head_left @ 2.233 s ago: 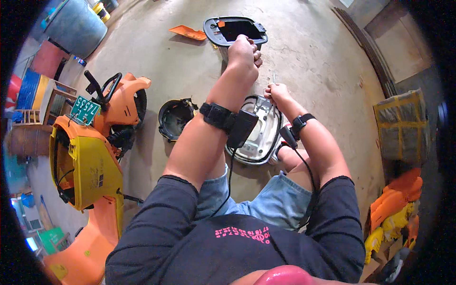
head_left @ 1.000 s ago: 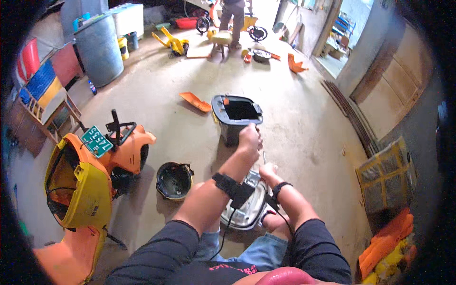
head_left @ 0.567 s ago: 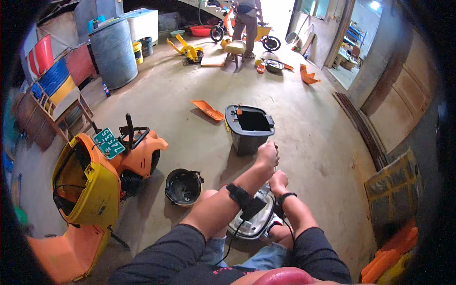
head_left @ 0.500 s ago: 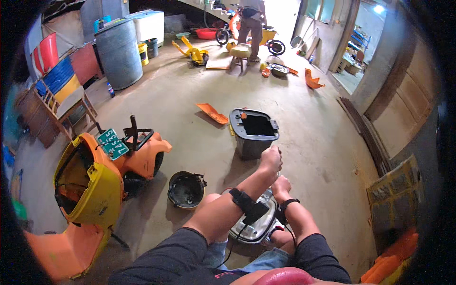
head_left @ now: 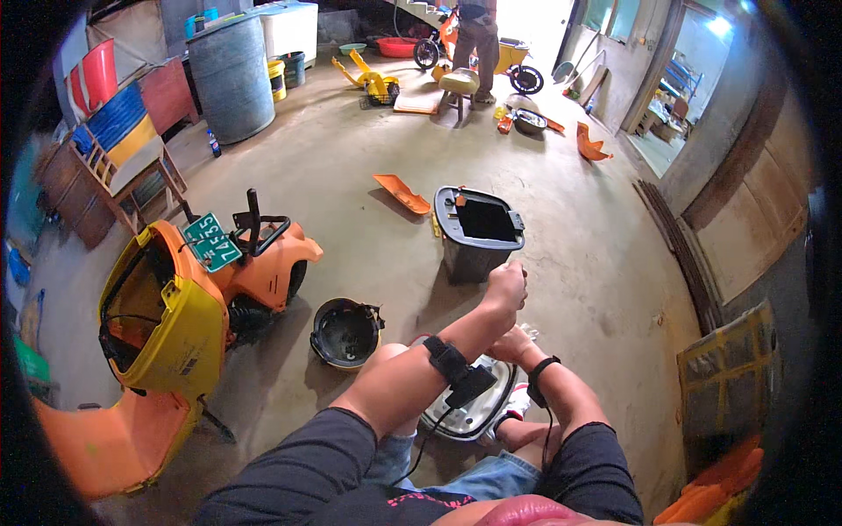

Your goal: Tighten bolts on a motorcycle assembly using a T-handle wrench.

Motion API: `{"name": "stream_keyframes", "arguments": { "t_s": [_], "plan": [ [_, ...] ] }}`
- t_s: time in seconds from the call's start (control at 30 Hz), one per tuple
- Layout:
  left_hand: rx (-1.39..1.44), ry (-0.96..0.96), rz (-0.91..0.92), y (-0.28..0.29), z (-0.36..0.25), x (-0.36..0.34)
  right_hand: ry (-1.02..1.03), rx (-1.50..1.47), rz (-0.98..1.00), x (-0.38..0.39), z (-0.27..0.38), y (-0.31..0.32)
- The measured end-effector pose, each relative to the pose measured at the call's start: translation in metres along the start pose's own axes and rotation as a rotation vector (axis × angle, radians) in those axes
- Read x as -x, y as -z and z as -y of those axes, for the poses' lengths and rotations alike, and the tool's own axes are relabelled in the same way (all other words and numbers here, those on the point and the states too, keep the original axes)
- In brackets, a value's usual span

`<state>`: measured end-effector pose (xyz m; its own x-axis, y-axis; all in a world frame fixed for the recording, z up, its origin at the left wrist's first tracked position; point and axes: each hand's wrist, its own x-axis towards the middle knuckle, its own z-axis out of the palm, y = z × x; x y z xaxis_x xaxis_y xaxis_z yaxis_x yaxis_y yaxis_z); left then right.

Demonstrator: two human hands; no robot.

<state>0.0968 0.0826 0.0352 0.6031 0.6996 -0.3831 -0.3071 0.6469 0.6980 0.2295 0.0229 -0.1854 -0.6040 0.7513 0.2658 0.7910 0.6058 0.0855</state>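
Observation:
My left hand (head_left: 507,287) is closed in a fist, held up in front of my knees; what it grips, if anything, is hidden. Just below it, my right hand (head_left: 509,344) is curled and partly covered by the left wrist. A small pale, shiny bit (head_left: 529,331) shows beside its knuckles, too small to name. Under my forearms, between my legs, lies a whitish oval panel (head_left: 465,419) with a dark rim. Past my left fist stands a black bin-shaped container (head_left: 463,263) with a grey rim. An upturned dark helmet (head_left: 345,334) rests on the floor by my left knee.
At the left stands a partly stripped orange and yellow scooter (head_left: 189,337). An orange body panel (head_left: 402,193) lies beyond the bin. Farther back are a stool (head_left: 460,83), a person (head_left: 475,44) standing by a motorbike, and a grey drum (head_left: 230,83). A taped cardboard piece (head_left: 728,377) leans at the right.
My right hand has shifted left and in behind my left wrist. The left fist stays raised and closed. The whole view has tilted slightly, so the floor items sit a little to the right.

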Motion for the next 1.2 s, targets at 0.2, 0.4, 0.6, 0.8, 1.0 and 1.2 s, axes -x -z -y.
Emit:
{"name": "stream_keyframes", "arguments": {
  "t_s": [0.2,0.4,0.6,0.8,1.0,1.2],
  "plan": [
    [0.077,0.004,-0.012,0.001,-0.01,-0.007,-0.332,0.4,-0.03,-0.01,0.012,0.015],
    [0.116,0.015,0.012,-0.001,-0.01,-0.001,-0.79,0.519,0.294,-0.031,0.03,0.038],
    [0.143,0.021,0.026,-0.002,-0.01,0.005,-1.063,0.136,0.603,-0.015,0.031,0.075],
    [0.161,-0.045,0.021,0.001,-0.008,-0.003,-0.787,-0.436,0.486,0.009,-0.001,0.082],
    [0.141,0.018,0.004,0.005,-0.013,-0.002,-1.341,-0.282,0.333,-0.001,0.023,0.077],
    [0.154,0.009,0.012,0.002,-0.01,0.005,-1.33,-0.279,0.389,-0.025,0.032,0.077]
  ]
}}
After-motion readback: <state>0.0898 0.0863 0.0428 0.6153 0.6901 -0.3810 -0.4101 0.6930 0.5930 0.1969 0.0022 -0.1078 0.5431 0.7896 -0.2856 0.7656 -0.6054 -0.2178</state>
